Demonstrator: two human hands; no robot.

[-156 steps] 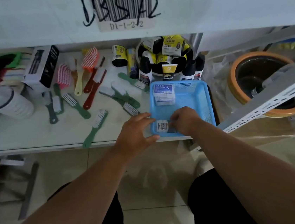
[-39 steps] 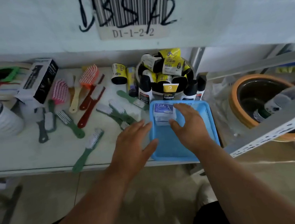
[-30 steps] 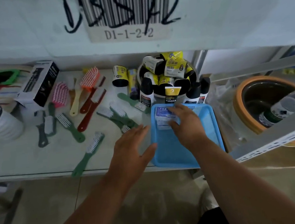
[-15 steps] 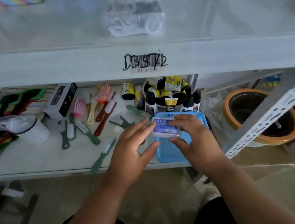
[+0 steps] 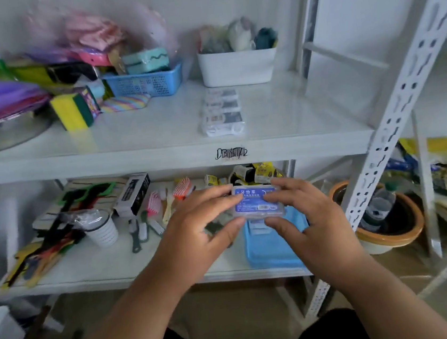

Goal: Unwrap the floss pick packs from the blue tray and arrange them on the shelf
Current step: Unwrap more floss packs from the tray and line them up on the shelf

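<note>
We see a wide bare patch on the upper shelf [image 5: 143, 134], between the yellow and green sponge [image 5: 73, 111] on the left and the row of floss pick packs [image 5: 222, 112] on the right. A hand could pass there. There is also bare room to the right of the row, up to the slanted white post [image 5: 394, 111]. At the back, the blue basket [image 5: 148, 81] and the white bin [image 5: 237, 66] block the way. The lower shelf [image 5: 94, 267] is crowded with brushes [image 5: 143, 231] and a cup [image 5: 102, 230], with the blue tray [image 5: 275, 247] near its front edge.
</note>
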